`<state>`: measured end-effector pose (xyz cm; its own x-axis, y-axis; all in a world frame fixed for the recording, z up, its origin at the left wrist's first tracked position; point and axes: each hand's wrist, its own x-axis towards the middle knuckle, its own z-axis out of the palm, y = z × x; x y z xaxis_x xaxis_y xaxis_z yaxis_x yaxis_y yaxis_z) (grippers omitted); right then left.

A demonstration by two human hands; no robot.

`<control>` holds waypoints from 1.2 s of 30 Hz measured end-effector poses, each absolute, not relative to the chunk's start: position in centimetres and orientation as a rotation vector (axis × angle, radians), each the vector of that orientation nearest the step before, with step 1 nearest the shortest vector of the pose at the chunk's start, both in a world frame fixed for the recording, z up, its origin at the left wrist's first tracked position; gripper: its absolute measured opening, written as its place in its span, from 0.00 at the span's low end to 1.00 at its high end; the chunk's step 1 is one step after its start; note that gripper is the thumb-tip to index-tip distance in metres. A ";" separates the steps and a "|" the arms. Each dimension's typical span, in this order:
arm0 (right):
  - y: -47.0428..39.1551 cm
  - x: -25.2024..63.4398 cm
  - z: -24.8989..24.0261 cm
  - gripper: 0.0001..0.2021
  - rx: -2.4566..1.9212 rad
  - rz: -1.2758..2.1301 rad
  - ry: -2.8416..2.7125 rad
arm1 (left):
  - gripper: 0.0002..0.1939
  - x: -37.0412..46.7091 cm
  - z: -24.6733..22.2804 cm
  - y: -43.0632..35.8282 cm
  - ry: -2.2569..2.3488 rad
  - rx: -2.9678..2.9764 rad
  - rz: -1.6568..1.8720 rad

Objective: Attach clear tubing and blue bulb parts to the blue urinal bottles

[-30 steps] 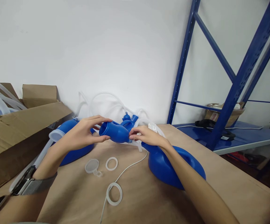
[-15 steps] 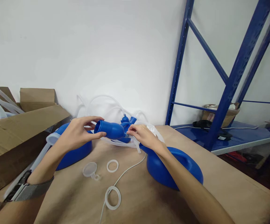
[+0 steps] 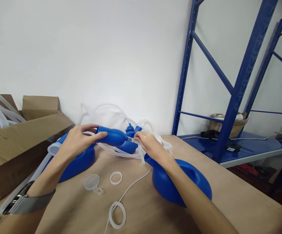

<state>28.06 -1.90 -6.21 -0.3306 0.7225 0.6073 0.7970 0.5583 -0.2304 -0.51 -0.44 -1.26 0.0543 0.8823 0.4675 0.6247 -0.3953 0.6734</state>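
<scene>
Gripped at its wide open end by my left hand, a blue bulb-shaped piece lies level above the table. Its narrow end points right, where my right hand pinches a clear tube joined to it. Below my right forearm stands a blue bottle with a handle. Another blue container is under my left wrist. On the brown table top rest a clear cap with a tab, a thin white ring and a larger white ring crossing a white cord.
An opened cardboard box with clear tubes stands at the left. More blue parts and coiled clear tubing lie against the wall. A blue metal shelf holding a small carton is at the right.
The blue piece and my left hand have shifted slightly left, and more of the clear tube shows between the piece and my right fingers. The whole view has tilted a little.
</scene>
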 end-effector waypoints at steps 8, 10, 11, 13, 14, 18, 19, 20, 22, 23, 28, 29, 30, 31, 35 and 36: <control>-2.4 28.1 -6.0 0.27 -1.004 0.254 -2.257 | 0.30 0.7 -1.6 -1.2 1.373 2.109 1.353; -2.5 27.2 -6.2 0.24 -0.993 0.271 -2.164 | 0.28 1.2 -1.8 -1.4 1.354 2.101 1.402; -2.5 26.8 -6.2 0.22 -0.980 0.270 -2.120 | 0.27 1.3 -1.9 -1.4 1.351 2.097 1.419; -2.6 26.2 -6.2 0.21 -0.975 0.249 -2.068 | 0.26 1.7 -2.1 -1.5 1.344 2.103 1.446; -2.7 26.1 -6.2 0.20 -0.991 0.233 -2.063 | 0.26 1.8 -2.3 -1.5 1.340 2.125 1.443; -2.8 26.1 -6.1 0.20 -1.083 0.187 -2.078 | 0.27 2.4 -2.7 -1.6 1.342 2.242 1.394; -2.8 26.3 -6.2 0.20 -1.087 0.188 -2.075 | 0.26 2.5 -2.7 -1.7 1.348 2.263 1.406; -2.7 26.4 -6.2 0.21 -1.081 0.198 -2.073 | 0.25 2.5 -2.8 -1.7 1.348 2.287 1.430; -2.5 26.7 -6.3 0.22 -1.061 0.236 -2.077 | 0.25 2.5 -2.7 -1.7 1.322 2.362 1.475; -2.4 26.7 -6.3 0.22 -1.052 0.253 -2.080 | 0.25 2.3 -2.7 -1.7 1.295 2.412 1.490; -2.6 26.5 -6.1 0.26 -1.024 0.324 -2.083 | 0.24 0.8 -2.5 -1.4 1.127 2.585 1.582; -2.7 26.4 -6.0 0.27 -1.006 0.349 -2.085 | 0.24 0.5 -2.5 -1.4 1.109 2.582 1.599; -2.8 26.3 -5.9 0.27 -0.979 0.378 -2.089 | 0.24 0.2 -2.4 -1.4 1.105 2.566 1.610; -2.9 26.1 -5.8 0.27 -0.949 0.411 -2.093 | 0.24 0.0 -2.3 -1.3 1.111 2.541 1.613; -2.9 26.1 -5.7 0.28 -0.867 0.519 -2.105 | 0.23 -0.4 -2.1 -1.4 1.128 2.445 1.579; -2.9 26.2 -5.7 0.28 -0.866 0.529 -2.113 | 0.23 -0.3 -2.0 -1.5 1.127 2.426 1.570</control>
<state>26.18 -2.88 -5.66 -0.4667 0.7272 0.5034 0.4041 0.6816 -0.6100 -0.31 -1.49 -1.98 0.2239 0.5879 0.7773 0.5479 -0.7355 0.3985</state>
